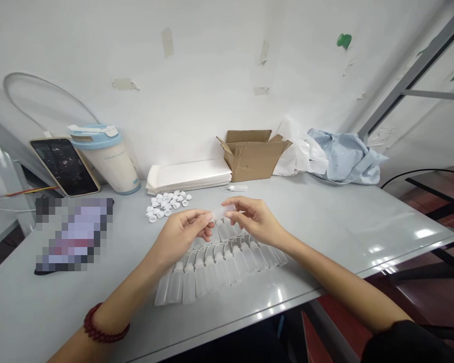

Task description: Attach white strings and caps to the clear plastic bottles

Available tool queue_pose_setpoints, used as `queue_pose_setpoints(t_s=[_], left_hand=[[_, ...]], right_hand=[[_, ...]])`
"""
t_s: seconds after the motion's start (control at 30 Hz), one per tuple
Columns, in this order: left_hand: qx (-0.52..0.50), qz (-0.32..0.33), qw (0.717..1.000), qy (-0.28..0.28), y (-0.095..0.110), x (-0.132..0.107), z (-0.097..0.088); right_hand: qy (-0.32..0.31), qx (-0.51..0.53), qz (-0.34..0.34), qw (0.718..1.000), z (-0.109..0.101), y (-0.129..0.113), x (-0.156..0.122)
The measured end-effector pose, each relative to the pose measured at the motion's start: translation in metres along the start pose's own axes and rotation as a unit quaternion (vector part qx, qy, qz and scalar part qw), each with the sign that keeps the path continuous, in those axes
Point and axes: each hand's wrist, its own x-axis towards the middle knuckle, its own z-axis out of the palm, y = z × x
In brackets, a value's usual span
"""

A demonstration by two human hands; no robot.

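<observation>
Both hands meet above the grey table (pixel 344 222), pinching a small clear plastic dropper bottle (pixel 222 212) between them. My left hand (pixel 183 233) grips one end with thumb and fingertips; a red bead bracelet (pixel 105 330) circles that wrist. My right hand (pixel 251 218) pinches the other end. Directly below lies a row of several clear dropper bottles (pixel 215 269) side by side. A heap of small white caps (pixel 167 202) sits just beyond the left hand.
Against the wall stand a phone (pixel 65 166), a blue-lidded tub (pixel 108 159), a stack of white sheets (pixel 189 176), an open cardboard box (pixel 251 154) and bunched plastic and blue cloth (pixel 336 156). One loose bottle (pixel 236 188) lies by the box. A blurred item (pixel 73 234) lies at left.
</observation>
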Motion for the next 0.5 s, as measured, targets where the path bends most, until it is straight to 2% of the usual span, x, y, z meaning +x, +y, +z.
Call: queue_pose_setpoints(t_s=[0.13,0.23,0.37,0.43,0.5], left_hand=[[-0.063,-0.056,0.994,-0.073,-0.0032,0.0028,-0.0035],[-0.037,-0.043,0.996,-0.071,-0.0025,0.0015,-0.0035],[0.087,0.039,0.995,-0.01,-0.0008,-0.003,0.0009],[0.15,0.11,0.982,0.024,-0.0025,-0.0048,0.0037],[0.205,0.198,0.957,0.057,-0.006,-0.0057,0.006]], right_hand=[[-0.002,-0.012,-0.017,1.0,0.0014,0.001,-0.0018],[-0.004,-0.034,-0.021,0.999,0.0018,0.0006,-0.0026],[-0.003,-0.054,-0.018,0.998,0.0005,-0.0013,-0.0029],[-0.003,-0.048,-0.007,0.999,-0.0005,-0.0027,-0.0029],[-0.003,-0.035,0.009,0.999,-0.0015,-0.0046,-0.0028]])
